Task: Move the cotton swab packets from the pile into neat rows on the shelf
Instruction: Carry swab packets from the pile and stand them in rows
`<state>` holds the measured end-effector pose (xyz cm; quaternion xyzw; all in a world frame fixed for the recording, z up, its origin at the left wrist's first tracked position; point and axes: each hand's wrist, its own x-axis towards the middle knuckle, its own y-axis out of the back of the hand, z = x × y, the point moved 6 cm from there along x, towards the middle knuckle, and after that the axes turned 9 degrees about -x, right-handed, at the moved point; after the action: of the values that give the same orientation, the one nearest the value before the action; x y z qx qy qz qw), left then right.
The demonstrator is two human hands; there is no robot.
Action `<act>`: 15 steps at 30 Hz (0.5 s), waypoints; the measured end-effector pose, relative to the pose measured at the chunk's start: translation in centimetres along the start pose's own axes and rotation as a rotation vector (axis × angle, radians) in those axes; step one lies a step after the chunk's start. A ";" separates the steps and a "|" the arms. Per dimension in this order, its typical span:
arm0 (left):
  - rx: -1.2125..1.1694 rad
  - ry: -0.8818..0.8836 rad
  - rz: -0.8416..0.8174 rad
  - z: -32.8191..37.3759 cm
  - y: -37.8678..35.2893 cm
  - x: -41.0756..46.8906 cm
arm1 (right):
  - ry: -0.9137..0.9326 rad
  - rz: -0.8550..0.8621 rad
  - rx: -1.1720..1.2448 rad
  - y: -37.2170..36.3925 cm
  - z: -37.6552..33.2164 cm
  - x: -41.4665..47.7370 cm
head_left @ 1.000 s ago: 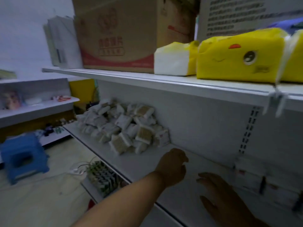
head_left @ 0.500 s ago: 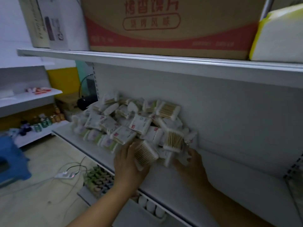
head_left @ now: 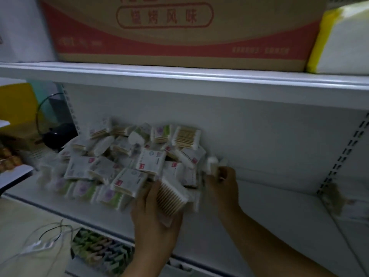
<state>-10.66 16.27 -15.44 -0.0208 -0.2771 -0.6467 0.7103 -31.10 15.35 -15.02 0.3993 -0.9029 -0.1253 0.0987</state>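
Observation:
A loose pile of cotton swab packets [head_left: 123,158] lies on the left part of the white shelf [head_left: 279,220], against the back panel. At the pile's front right edge my left hand [head_left: 155,218] grips one packet [head_left: 171,198] whose wooden sticks show through the wrapper. My right hand [head_left: 221,188] is just to the right of it, fingers closed on another packet [head_left: 214,166] at the pile's right edge. Both packets still touch the pile.
The upper shelf [head_left: 179,76] overhangs the pile and carries a cardboard box [head_left: 179,31] and a yellow tissue pack [head_left: 343,41]. A blurred white packet [head_left: 339,198] lies on the far right of the shelf. Small goods [head_left: 99,248] and a cable [head_left: 50,234] are below.
The view swung left and closer to the pile. My hands went from hovering over the bare shelf to the pile's right edge, and each closed on a packet.

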 end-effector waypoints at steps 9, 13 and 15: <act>-1.378 0.778 -0.500 5.7 -11.7 -3.8 | -0.371 -0.355 0.920 11.7 4.6 -3.1; -1.398 0.852 -0.672 8.2 -16.7 -7.7 | -0.344 -0.282 0.899 18.7 7.2 -4.0; -1.377 0.859 -0.718 9.8 -19.2 -9.7 | -0.345 -0.243 0.926 22.5 8.5 -4.5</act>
<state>-32.24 25.75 -17.57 -0.1106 0.4741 -0.8058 0.3372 -46.14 34.55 -16.54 0.4767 -0.8140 0.2131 -0.2545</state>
